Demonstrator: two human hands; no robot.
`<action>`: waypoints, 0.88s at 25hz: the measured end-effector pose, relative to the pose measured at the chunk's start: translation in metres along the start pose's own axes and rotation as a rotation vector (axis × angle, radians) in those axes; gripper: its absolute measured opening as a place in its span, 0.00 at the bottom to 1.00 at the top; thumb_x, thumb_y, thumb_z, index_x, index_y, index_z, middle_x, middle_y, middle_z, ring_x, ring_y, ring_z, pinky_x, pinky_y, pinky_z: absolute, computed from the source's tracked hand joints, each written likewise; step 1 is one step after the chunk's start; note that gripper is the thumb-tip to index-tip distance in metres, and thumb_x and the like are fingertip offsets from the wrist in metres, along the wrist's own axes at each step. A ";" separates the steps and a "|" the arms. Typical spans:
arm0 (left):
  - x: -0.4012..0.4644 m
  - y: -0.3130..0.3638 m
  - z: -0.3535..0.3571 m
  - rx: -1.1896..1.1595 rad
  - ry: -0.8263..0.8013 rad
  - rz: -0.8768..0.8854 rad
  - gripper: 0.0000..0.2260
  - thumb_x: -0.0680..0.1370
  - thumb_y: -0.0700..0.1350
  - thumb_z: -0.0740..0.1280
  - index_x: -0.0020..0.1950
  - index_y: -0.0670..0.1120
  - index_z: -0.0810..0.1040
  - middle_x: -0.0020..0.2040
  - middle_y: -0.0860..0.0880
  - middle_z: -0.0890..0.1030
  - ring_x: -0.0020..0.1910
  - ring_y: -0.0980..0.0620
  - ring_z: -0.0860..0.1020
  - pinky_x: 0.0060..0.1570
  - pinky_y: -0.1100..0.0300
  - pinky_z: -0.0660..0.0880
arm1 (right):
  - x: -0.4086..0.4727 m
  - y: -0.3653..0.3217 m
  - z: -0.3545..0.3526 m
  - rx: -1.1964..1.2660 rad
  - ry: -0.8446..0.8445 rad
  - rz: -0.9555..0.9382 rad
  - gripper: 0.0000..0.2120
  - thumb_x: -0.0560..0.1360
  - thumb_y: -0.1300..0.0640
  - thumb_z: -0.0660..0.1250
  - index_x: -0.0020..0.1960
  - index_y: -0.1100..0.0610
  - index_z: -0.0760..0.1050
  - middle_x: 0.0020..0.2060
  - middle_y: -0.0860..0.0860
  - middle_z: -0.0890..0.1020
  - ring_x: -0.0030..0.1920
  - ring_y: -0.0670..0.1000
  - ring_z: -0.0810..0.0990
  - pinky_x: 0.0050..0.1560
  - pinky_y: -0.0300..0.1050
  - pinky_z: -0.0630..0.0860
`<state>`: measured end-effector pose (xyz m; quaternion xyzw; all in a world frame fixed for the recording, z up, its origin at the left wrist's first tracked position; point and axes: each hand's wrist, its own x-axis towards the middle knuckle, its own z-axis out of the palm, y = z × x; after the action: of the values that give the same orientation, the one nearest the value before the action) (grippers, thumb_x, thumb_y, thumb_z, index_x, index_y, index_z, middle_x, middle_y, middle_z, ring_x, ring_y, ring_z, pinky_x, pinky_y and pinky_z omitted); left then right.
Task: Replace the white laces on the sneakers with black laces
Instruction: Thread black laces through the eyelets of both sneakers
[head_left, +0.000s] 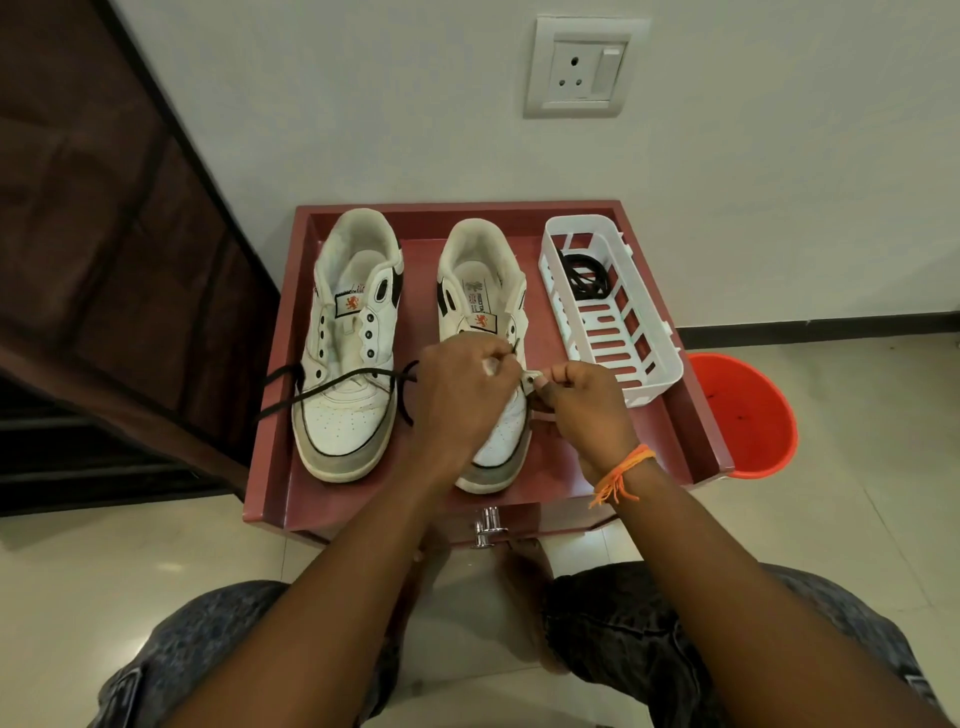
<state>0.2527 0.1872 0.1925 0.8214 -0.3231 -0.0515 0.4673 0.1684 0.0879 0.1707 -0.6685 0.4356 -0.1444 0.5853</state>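
Observation:
Two white sneakers stand side by side on a maroon table (691, 431). The left sneaker (350, 343) has no white lace, and a black lace (337, 384) lies across its lowest eyelets with both ends trailing off the sides. Over the right sneaker (483, 296), my left hand (460, 389) pinches a black lace end (514, 348). My right hand (582, 410) pinches the sneaker's right eyelet flap near the toe. Both hands hide the right sneaker's lower eyelets.
A white slotted plastic basket (623, 332) at the table's right holds a coiled black lace (584, 278). An orange bucket (743, 410) stands on the floor to the right. A dark cabinet (104, 260) is on the left. The table's drawer handle (485, 527) faces me.

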 end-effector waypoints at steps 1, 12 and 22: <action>0.001 -0.002 -0.003 -0.102 -0.021 -0.053 0.07 0.72 0.44 0.68 0.40 0.43 0.85 0.40 0.50 0.85 0.34 0.53 0.81 0.40 0.51 0.80 | -0.002 -0.002 -0.001 0.046 -0.004 0.024 0.11 0.77 0.60 0.66 0.36 0.59 0.77 0.36 0.62 0.81 0.39 0.62 0.81 0.42 0.55 0.82; 0.008 -0.012 -0.015 0.220 -0.250 0.113 0.07 0.79 0.47 0.66 0.47 0.49 0.84 0.37 0.54 0.83 0.37 0.56 0.80 0.39 0.53 0.77 | 0.000 -0.002 -0.001 0.039 -0.039 0.017 0.12 0.78 0.62 0.66 0.36 0.56 0.78 0.37 0.62 0.82 0.37 0.59 0.80 0.45 0.62 0.81; -0.014 0.007 0.008 0.474 -0.191 0.009 0.11 0.82 0.47 0.61 0.51 0.43 0.81 0.54 0.47 0.73 0.44 0.42 0.78 0.39 0.52 0.72 | -0.002 -0.003 -0.002 0.059 -0.030 -0.006 0.07 0.77 0.63 0.68 0.40 0.59 0.81 0.41 0.64 0.84 0.44 0.66 0.83 0.42 0.58 0.83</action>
<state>0.2352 0.1874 0.1906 0.8980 -0.3723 -0.0495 0.2291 0.1671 0.0885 0.1743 -0.6544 0.4202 -0.1492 0.6107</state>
